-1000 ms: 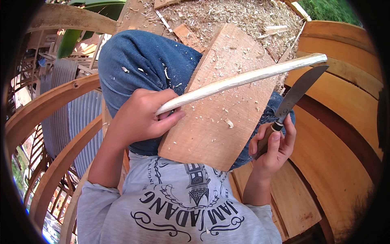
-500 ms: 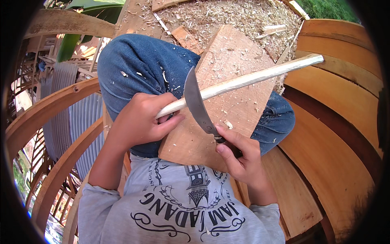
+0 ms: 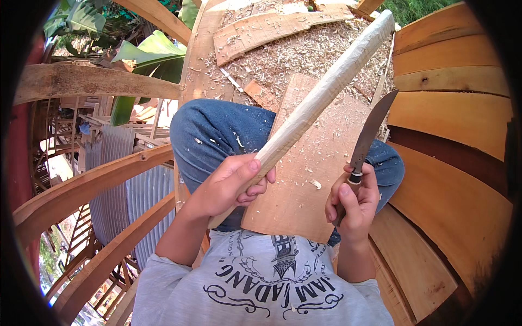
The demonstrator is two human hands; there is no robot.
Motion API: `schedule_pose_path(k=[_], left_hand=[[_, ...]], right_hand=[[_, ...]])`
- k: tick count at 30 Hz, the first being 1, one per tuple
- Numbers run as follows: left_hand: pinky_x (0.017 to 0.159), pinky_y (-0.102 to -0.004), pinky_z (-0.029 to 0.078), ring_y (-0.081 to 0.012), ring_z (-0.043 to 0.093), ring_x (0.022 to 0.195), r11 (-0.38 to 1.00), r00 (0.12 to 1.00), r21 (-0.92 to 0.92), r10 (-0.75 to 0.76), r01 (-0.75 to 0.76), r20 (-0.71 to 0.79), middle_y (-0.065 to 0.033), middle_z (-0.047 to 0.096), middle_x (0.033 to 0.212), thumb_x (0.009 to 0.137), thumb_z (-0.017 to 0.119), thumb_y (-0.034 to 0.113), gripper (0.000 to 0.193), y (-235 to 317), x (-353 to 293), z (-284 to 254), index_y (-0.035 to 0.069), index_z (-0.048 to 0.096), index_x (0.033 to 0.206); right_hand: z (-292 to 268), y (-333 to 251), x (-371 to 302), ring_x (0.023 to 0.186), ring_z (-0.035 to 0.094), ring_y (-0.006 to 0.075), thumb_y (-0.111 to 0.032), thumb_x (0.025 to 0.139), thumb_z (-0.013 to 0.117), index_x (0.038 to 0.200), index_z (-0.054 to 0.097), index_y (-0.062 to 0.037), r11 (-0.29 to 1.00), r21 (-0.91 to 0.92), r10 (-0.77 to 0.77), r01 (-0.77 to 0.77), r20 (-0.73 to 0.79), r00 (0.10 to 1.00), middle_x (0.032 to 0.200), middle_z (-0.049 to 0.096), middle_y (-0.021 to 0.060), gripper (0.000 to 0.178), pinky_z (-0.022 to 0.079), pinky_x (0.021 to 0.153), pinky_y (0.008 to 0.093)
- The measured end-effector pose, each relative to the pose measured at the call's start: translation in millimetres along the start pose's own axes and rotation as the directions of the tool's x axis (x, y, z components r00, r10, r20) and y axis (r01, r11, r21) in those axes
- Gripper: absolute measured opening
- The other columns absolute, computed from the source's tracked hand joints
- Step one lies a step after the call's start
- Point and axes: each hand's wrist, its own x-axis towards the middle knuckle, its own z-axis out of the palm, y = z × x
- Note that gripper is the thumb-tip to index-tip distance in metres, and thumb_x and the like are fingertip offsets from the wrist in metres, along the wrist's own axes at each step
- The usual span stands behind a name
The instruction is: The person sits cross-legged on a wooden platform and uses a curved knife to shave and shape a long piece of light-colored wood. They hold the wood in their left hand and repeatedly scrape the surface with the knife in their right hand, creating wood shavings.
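Broadly, a curved plank wall (image 3: 457, 201) runs down the right side, and the floor (image 3: 198, 62) ahead is strewn with pale shavings (image 3: 261, 68). Bent legs in blue jeans (image 3: 217, 133) carry a wide board (image 3: 288, 201), its near edge against the grey shirt (image 3: 247, 301). A long pale stick (image 3: 321, 92) with a faceted surface slants above this board: the left hand (image 3: 239, 185) grips it toward its lower end, fingers curled round it and thumb on top, by the board's left edge, while the upper end reaches past the far edge. Just beside the board's right edge, toward the near right corner, the right hand (image 3: 353, 204) has its fingers closed round the handle of a knife (image 3: 372, 130), whose blade points away from the body and stands apart from the stick. Small flakes dot the board, and one larger chip (image 3: 316, 185) lies nearer its right edge than its left
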Motion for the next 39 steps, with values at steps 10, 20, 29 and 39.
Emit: schedule_pose_path(k=[10,20,29,39], left_hand=[[0.041,-0.0221,0.037,-0.0078,0.044,0.050,0.952,0.937,-0.188,-0.179,0.242,0.299,-0.0026,0.047,0.068,0.077,0.064,0.008,0.031,-15.5,17.6,62.9,-0.003,0.048,0.101],[0.056,-0.0289,0.049,-0.0124,0.053,0.061,0.968,0.895,0.212,-0.208,0.132,0.395,-0.0014,0.049,0.067,0.087,0.059,0.020,0.035,-17.6,5.7,58.7,-0.001,0.045,0.111],[0.037,-0.0199,0.016,-0.0023,0.020,0.043,0.958,0.940,0.047,-0.288,0.284,0.182,0.0064,0.028,0.058,0.098,0.045,0.028,0.023,-27.6,-12.1,63.3,0.007,0.042,0.090],[0.038,-0.0188,0.018,-0.0021,0.022,0.044,0.993,0.986,0.055,-0.111,0.105,0.122,0.0055,0.028,0.059,0.099,0.042,0.024,0.018,-11.0,-5.6,72.2,0.008,0.040,0.092]], right_hand=[[13.4,11.9,-7.1,0.056,0.056,0.0067,0.006,0.084,0.058,0.112,0.032,-0.0070,0.958,0.062,-0.275,0.279,-0.066,0.959,0.115,0.055,0.0255,0.040,0.042,0.044,0.0175],[-6.7,-5.3,4.5,0.046,0.048,0.0049,0.001,0.085,0.060,0.105,0.033,-0.0102,0.945,0.057,-0.309,0.323,-0.173,0.935,0.098,0.063,0.0247,0.035,0.038,0.041,0.0163],[-21.4,-1.4,6.7,0.050,0.046,0.0057,-0.010,0.081,0.070,0.101,0.053,-0.0021,0.740,-0.486,-0.571,0.466,-0.085,0.817,0.064,0.056,0.0020,0.028,0.036,0.046,0.0213],[-24.5,-1.4,-12.8,0.049,0.056,0.0255,-0.017,0.077,0.072,0.079,0.057,-0.0035,0.492,-0.785,-0.475,0.377,0.121,0.871,0.060,0.053,0.0101,0.020,0.041,0.044,0.0328]])
